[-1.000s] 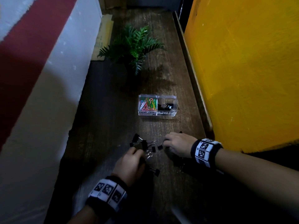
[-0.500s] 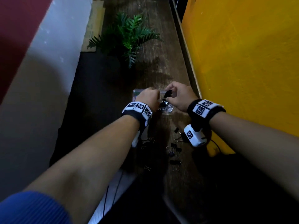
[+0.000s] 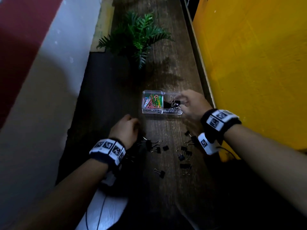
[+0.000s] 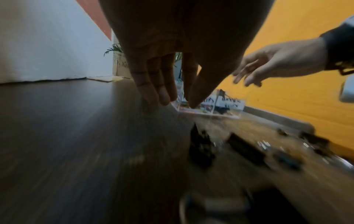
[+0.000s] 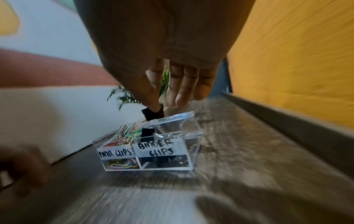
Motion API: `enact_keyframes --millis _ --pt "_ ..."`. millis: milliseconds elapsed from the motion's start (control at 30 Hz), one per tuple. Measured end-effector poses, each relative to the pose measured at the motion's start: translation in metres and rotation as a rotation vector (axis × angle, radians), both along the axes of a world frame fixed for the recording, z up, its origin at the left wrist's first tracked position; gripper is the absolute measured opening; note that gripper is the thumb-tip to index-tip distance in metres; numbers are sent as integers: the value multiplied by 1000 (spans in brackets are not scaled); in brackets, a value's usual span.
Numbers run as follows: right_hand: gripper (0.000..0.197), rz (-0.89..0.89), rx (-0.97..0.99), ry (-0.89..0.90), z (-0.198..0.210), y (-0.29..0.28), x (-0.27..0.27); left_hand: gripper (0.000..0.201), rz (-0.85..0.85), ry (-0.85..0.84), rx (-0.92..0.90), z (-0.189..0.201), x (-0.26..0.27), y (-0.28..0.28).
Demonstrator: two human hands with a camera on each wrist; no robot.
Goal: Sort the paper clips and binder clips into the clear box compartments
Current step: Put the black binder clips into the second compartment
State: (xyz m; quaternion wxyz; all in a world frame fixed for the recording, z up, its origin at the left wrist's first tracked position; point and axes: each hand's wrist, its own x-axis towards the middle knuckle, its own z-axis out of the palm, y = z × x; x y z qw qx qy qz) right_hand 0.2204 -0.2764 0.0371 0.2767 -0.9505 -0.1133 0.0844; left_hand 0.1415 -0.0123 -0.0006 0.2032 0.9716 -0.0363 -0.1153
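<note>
The clear box (image 3: 172, 112) stands mid-table with both lids up. Its left compartment holds coloured paper clips (image 3: 152, 101), and black binder clips (image 3: 171, 104) lie in the right one. My right hand (image 3: 181, 102) hovers over the right compartment, thumb and forefinger pinching a black binder clip (image 5: 153, 114) just above the box's (image 5: 193, 136) rim. My left hand (image 3: 127, 127) hangs near the table, to the box's lower left, with its fingers (image 4: 162, 94) straight and nothing in them. Several loose binder clips (image 3: 152, 146) lie scattered nearer to me.
A green fern (image 3: 137, 35) stands at the far end of the narrow wooden table (image 3: 166, 72). A yellow wall (image 3: 249, 63) runs close along the right, behind a raised ledge (image 5: 287, 115). A white and red wall (image 3: 49, 72) borders the left.
Half a second ago both hands were at the box. My left hand has since drawn back toward the loose binder clips, while the right stays over the binder clip compartment with a clip.
</note>
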Motion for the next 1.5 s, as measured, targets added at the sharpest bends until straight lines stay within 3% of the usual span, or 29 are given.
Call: enact_keyframes --millis 233,433,600,967,1200,1333,1500 --pt "29 -114 32 101 -12 -36 -84 40 -72 102 2 -8 -23 2" --pt "44 15 -174 205 -34 -48 -114 52 -203 170 75 -7 -25 3" --pt "42 51 -264 225 -37 -47 -123 46 -186 174 112 -6 -21 10" --pt "31 -98 -355 184 -46 -42 -142 35 -55 198 140 -4 -12 8" --pt "18 -388 -141 162 -29 -29 -159 34 -2 291 105 0 -5 12" --pt "19 -411 23 151 -25 0 -181 29 -1 154 66 5 -14 8" --pt "19 -416 74 129 -23 21 -185 36 -240 52 10 12 -31 -23"
